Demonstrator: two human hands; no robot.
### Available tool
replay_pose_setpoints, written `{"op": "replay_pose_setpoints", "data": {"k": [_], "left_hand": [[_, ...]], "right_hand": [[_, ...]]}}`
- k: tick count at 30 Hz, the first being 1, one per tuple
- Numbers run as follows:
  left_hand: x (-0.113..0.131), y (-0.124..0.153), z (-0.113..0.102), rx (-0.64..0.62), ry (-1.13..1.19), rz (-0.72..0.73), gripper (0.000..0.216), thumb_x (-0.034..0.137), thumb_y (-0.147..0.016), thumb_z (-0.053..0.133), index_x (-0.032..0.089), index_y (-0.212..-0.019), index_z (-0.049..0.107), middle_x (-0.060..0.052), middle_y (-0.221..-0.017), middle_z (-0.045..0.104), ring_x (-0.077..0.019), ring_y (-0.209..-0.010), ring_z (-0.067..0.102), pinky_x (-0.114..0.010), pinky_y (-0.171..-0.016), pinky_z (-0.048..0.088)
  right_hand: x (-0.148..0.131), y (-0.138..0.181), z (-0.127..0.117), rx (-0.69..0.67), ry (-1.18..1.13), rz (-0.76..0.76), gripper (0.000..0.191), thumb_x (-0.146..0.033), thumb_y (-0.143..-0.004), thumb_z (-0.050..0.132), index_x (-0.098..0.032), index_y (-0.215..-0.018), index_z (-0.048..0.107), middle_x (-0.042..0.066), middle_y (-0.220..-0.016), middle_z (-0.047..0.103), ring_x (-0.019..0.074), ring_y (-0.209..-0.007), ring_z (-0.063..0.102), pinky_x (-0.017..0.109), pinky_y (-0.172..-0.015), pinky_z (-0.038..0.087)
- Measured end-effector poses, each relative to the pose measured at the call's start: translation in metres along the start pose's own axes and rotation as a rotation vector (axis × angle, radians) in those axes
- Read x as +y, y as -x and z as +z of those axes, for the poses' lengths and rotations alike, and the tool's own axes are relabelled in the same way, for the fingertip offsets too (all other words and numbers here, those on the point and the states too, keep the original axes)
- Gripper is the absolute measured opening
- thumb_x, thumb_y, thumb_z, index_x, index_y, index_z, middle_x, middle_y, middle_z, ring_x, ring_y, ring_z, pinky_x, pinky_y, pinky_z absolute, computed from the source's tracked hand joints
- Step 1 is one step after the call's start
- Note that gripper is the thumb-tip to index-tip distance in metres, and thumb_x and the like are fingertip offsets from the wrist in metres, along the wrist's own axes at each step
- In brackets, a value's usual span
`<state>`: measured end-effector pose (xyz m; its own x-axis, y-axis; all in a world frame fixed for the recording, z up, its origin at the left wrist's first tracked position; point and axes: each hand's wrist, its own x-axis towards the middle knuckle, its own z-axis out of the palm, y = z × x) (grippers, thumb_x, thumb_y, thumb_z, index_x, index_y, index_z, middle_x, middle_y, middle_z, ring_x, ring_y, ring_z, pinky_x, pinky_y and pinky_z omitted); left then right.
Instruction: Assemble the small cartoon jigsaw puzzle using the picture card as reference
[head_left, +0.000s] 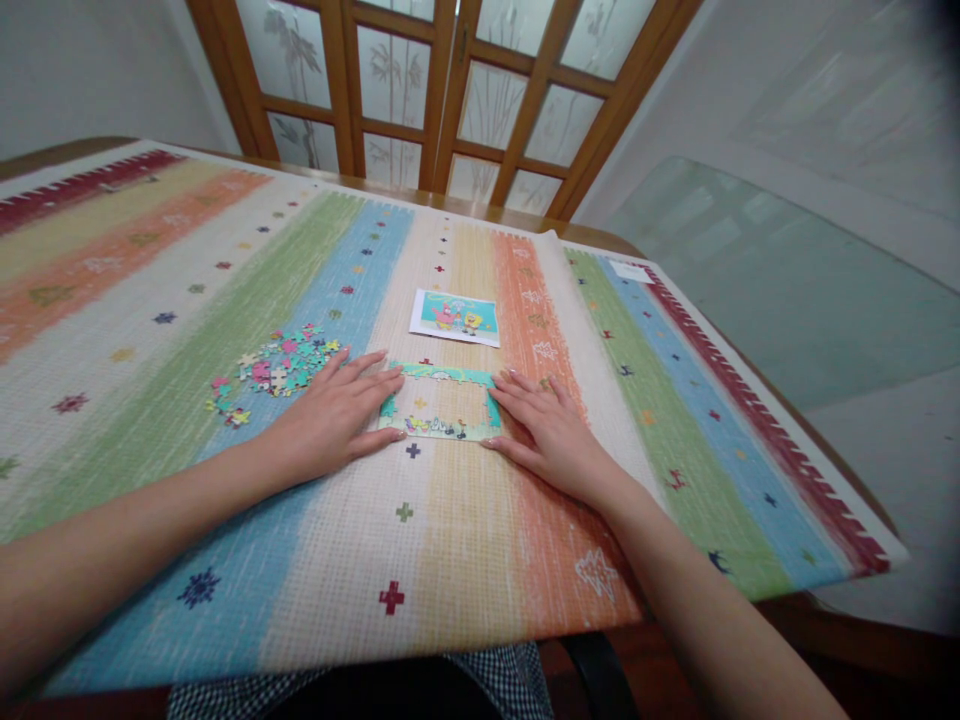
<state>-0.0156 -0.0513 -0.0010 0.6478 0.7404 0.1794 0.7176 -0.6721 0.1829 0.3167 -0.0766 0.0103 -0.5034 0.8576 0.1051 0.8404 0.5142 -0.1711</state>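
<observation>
A rectangular border of joined jigsaw pieces, the puzzle frame, lies flat on the striped tablecloth, with cloth showing through its middle. Against its left side rests my left hand, fingers stretched out and fingertips touching the edge. My right hand lies spread along the opposite side, its fingertips on the right edge. Parts of both short sides are covered by the fingers. Just beyond my left hand is a pile of loose jigsaw pieces in teal, pink and yellow. A picture card with cartoon figures lies behind the frame.
The striped tablecloth covers the table up to its far edge. A small white paper lies at the far right. Wooden doors with glass panes stand behind the table. A dark chair part shows below the near edge.
</observation>
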Motion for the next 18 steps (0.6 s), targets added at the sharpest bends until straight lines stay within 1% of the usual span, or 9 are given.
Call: {"op": "replay_pose_setpoints", "data": {"k": [5,10,14,18], "left_hand": [[0.0007,-0.0008,-0.0005,-0.007,-0.012,0.006,0.062,0.062,-0.100,0.047,0.019,-0.144,0.051,-0.009,-0.152,0.054,-0.0336,-0.151,0.033,-0.061,-0.125,0.014],[0.0020,-0.0007,-0.0002,0.011,-0.017,0.010,0.060,0.062,-0.100,0.047,0.020,-0.143,0.052,-0.010,-0.151,0.055,-0.0325,-0.150,0.034,-0.059,-0.126,0.012],[0.0032,-0.0006,0.0025,0.031,-0.025,0.010,0.061,0.062,-0.100,0.047,0.019,-0.144,0.052,-0.010,-0.151,0.054,-0.0324,-0.151,0.033,-0.060,-0.126,0.012],[0.0037,-0.0011,0.0042,0.024,-0.042,0.007,0.064,0.063,-0.100,0.046,0.018,-0.145,0.051,-0.009,-0.152,0.054,-0.0318,-0.151,0.033,-0.059,-0.126,0.010]], "right_hand": [[-0.0005,-0.0007,-0.0006,-0.012,-0.005,0.010,0.061,-0.054,-0.094,0.064,-0.025,-0.146,0.053,0.010,-0.156,0.049,0.0314,-0.149,0.038,0.068,-0.122,0.019],[-0.0006,-0.0004,-0.0013,-0.026,-0.005,0.009,0.062,-0.056,-0.094,0.064,-0.024,-0.146,0.053,0.011,-0.155,0.049,0.0323,-0.148,0.039,0.070,-0.121,0.019],[-0.0004,0.0010,-0.0019,-0.005,0.012,-0.002,0.062,-0.057,-0.094,0.063,-0.027,-0.147,0.053,0.011,-0.156,0.049,0.0318,-0.148,0.039,0.067,-0.122,0.020],[0.0005,0.0020,-0.0043,-0.015,0.025,0.006,0.063,-0.057,-0.093,0.063,-0.027,-0.147,0.052,0.010,-0.156,0.049,0.0319,-0.148,0.039,0.066,-0.122,0.021]]}}
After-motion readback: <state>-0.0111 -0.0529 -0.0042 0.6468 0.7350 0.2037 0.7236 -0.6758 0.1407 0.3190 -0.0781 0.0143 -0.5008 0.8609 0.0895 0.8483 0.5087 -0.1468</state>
